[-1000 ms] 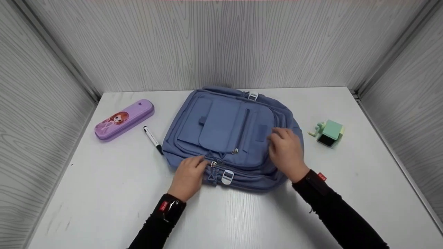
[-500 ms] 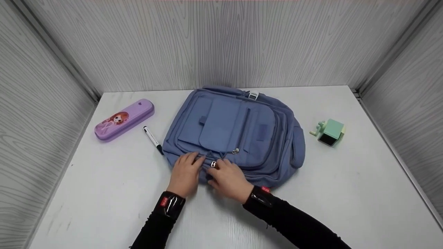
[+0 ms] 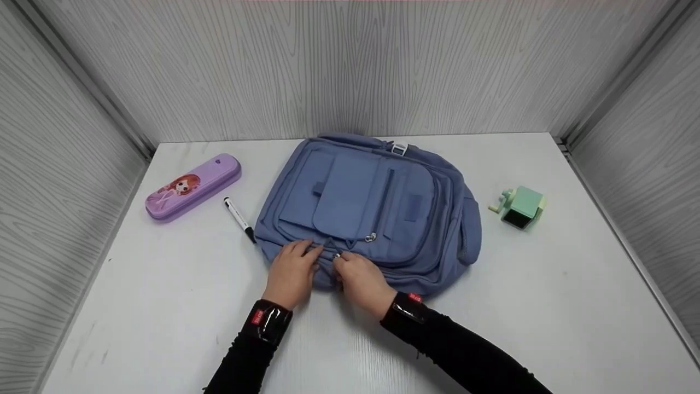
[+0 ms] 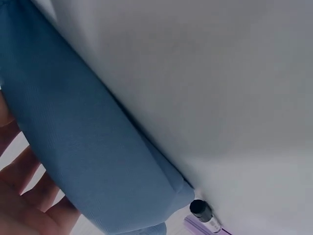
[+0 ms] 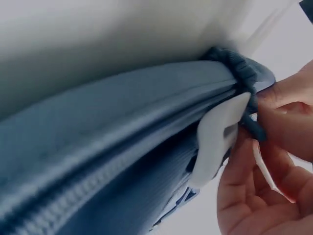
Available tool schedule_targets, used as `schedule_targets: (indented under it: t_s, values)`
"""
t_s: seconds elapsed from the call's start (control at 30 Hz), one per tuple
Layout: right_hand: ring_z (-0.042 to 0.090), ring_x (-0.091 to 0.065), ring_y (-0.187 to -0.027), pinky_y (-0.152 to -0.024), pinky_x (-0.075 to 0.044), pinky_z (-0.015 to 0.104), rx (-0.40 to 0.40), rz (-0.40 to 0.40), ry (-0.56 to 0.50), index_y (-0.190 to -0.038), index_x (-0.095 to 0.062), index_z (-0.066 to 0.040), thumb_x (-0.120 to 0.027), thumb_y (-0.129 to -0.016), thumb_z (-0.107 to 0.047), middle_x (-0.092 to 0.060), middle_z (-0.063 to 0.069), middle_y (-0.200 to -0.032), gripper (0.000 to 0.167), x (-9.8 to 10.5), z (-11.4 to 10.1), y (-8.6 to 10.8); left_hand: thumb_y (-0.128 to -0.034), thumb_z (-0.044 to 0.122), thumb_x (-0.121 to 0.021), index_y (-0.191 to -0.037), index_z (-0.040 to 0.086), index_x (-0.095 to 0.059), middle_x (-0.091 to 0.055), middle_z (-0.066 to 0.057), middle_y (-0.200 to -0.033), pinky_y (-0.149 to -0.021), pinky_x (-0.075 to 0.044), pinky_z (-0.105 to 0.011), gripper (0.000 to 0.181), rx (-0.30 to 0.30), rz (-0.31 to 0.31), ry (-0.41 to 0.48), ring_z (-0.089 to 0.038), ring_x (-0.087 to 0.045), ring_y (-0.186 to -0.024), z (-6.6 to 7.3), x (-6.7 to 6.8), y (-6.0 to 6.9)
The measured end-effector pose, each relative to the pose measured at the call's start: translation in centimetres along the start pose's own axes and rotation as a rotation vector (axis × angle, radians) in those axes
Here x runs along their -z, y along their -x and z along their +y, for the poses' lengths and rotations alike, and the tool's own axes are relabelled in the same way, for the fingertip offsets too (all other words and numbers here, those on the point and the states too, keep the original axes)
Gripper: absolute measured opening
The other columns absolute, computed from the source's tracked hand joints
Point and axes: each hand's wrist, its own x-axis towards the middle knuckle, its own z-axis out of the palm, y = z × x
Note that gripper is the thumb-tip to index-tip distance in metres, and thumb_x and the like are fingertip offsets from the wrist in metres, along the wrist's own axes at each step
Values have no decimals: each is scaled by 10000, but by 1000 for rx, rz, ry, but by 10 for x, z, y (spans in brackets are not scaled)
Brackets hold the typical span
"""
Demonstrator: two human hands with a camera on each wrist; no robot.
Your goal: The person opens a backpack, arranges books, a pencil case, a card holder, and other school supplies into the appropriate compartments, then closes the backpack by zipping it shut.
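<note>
A blue backpack [image 3: 350, 191] lies on its back on the white table, its front pockets facing up. At its near edge my left hand [image 3: 290, 276] grips the fabric beside the zip; in the left wrist view its bent fingers [image 4: 41, 196] lie along the bag's side. Close by on the right, my right hand [image 3: 361, 282] pinches the metal zipper pull [image 3: 337, 255], which its fingers partly cover. The right wrist view shows zipper teeth [image 5: 54, 215], a white strap buckle [image 5: 215, 137] and fingers beside a gathered blue strap [image 5: 239, 68].
A purple pencil case [image 3: 194, 187] with a cartoon girl lies at the left. Between it and the backpack is a white marker [image 3: 238, 218] with black ends, touching or very near the bag. A green pencil sharpener [image 3: 522, 207] with a crank stands at the right. Wood-grain panels [image 3: 350, 65] enclose the table.
My right hand has left the backpack's right side and come left to the zipper pull, where its fingers have drawn together. My left hand has stayed nearly still at the near edge.
</note>
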Motion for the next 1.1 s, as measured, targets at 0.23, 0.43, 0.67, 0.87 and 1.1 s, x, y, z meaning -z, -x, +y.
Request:
schedule_targets:
  t_s: [0.23, 0.43, 0.67, 0.87, 1.1]
  values:
    - [273, -629, -700, -613, -530, 387, -56, -48, -91, -844, -617, -35, -731, -781, 37, -632, 102, -767, 149, 21, 12, 8, -827, 145, -765, -1153, 79, -722, -670, -156, -1258, -1012, -520, -497, 336, 30, -9, 1, -375, -615, -1174, 4, -1, -4]
    - [204, -547, -647, -565, -465, 320, -94, -40, -186, -763, -593, -36, -581, -803, 124, -575, 61, -705, 166, 43, 33, 27, -803, 136, -786, -1099, 86, -732, -684, -148, -1206, -898, -576, -500, 304, 41, -22, -14, -374, -630, -1136, 3, -1, -7]
    - [118, -414, -640, -567, -372, 257, -147, -19, -160, -745, -512, -68, -576, -735, 137, -479, 12, -684, 215, 70, 57, 57, -810, 142, -787, -1083, 93, -732, -685, -137, -1194, -843, -591, -514, 283, 54, -55, -36, -373, -629, -1133, 2, 2, -7]
    - [107, -397, -633, -577, -329, 243, -274, -58, -193, -765, -522, -94, -556, -766, 104, -465, 4, -684, 200, 93, 75, 72, -806, 142, -792, -1055, 92, -736, -692, -129, -1168, -786, -601, -500, 260, 28, -26, -47, -358, -638, -1101, 1, 1, -6]
    - [117, -392, -627, -576, -308, 245, -314, -41, -177, -744, -493, -92, -567, -761, 92, -428, 1, -672, 199, 108, 96, 79, -803, 149, -795, -1057, 95, -741, -695, -125, -1175, -791, -602, -498, 265, 27, -36, -49, -353, -637, -1103, 2, 1, -7]
